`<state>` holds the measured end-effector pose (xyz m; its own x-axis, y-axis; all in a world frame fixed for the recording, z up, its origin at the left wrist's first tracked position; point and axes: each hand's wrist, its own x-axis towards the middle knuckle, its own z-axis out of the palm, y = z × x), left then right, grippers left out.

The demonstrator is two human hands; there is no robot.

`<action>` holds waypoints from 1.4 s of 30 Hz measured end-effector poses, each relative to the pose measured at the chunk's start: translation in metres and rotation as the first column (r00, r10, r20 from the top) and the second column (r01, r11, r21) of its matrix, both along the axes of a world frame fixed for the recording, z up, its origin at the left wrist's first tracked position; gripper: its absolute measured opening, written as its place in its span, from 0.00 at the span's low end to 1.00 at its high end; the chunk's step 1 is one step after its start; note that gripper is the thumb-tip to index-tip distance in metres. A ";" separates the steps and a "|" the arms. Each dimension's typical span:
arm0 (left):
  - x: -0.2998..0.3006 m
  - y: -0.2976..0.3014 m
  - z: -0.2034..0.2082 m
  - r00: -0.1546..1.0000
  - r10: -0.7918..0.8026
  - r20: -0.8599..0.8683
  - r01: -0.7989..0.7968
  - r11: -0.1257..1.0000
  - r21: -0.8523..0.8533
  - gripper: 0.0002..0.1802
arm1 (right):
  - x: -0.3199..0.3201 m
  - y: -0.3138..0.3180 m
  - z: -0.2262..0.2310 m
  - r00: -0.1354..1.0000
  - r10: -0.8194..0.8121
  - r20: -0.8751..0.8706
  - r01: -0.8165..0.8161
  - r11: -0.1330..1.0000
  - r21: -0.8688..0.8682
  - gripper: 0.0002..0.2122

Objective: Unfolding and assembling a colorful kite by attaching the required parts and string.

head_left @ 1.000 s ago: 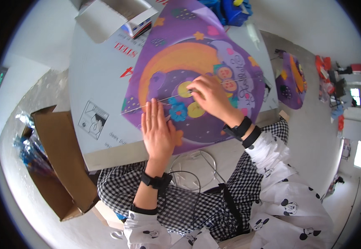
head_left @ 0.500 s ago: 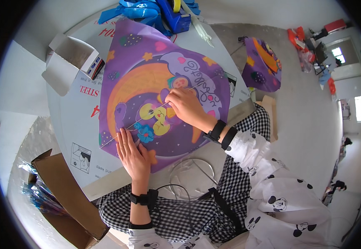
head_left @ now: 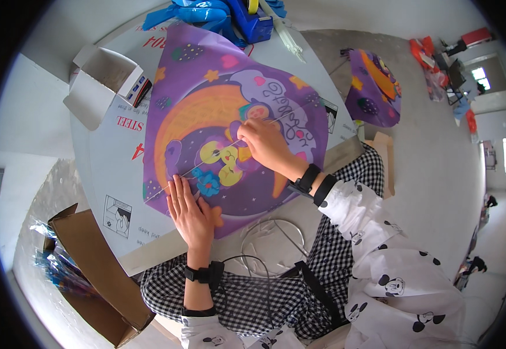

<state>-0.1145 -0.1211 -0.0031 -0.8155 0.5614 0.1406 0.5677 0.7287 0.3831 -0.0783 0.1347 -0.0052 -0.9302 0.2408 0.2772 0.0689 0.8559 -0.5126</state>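
Observation:
A purple kite [head_left: 206, 75] printed with an orange moon and yellow chicks lies spread on the table. A thin pale line, rod or string [head_left: 218, 152], crosses it slantwise from lower left to upper right. My left hand [head_left: 191, 220] rests flat on the kite's lower left part, fingers stretched out and tips close to that line. Further right, my right hand [head_left: 266, 145] has its fingers pinched together on the line near the middle of the kite. The fingertips of that hand partly hide what they grip.
An open white box [head_left: 108, 72] stands at the table's left. At the far edge lie a blue tape dispenser [head_left: 257, 26], blue strips [head_left: 197, 17] and pale thin rods [head_left: 290, 43]. Another purple kite [head_left: 374, 90] is off to the right. A cardboard box [head_left: 93, 256] sits lower left.
The whole view has shifted slightly. Both hands keep nearly the same places on the kite, the left lying flat and the right pinching.

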 end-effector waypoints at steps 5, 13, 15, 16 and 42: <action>-0.002 -0.003 -0.004 1.000 0.004 0.005 -0.004 1.000 -0.025 0.32 | -0.002 -0.002 0.005 1.000 0.007 -0.013 -0.006 0.999 0.046 0.04; -0.001 -0.001 -0.001 1.000 -0.002 0.020 0.002 1.000 -0.010 0.32 | -0.003 0.004 -0.005 0.999 0.039 -0.034 -0.038 0.999 0.032 0.09; -0.001 -0.002 -0.001 1.000 -0.003 0.016 0.003 1.000 -0.012 0.33 | -0.003 0.003 -0.004 0.999 0.037 -0.019 -0.036 0.999 0.036 0.09; -0.001 -0.003 -0.001 1.000 -0.003 0.019 0.003 1.000 -0.009 0.33 | -0.003 0.001 -0.002 0.999 0.034 -0.019 -0.033 0.999 0.043 0.07; -0.003 -0.007 -0.006 1.000 0.019 -0.017 -0.018 1.000 0.013 0.30 | -0.025 -0.036 0.020 0.965 0.245 -0.097 -0.240 0.969 0.056 0.05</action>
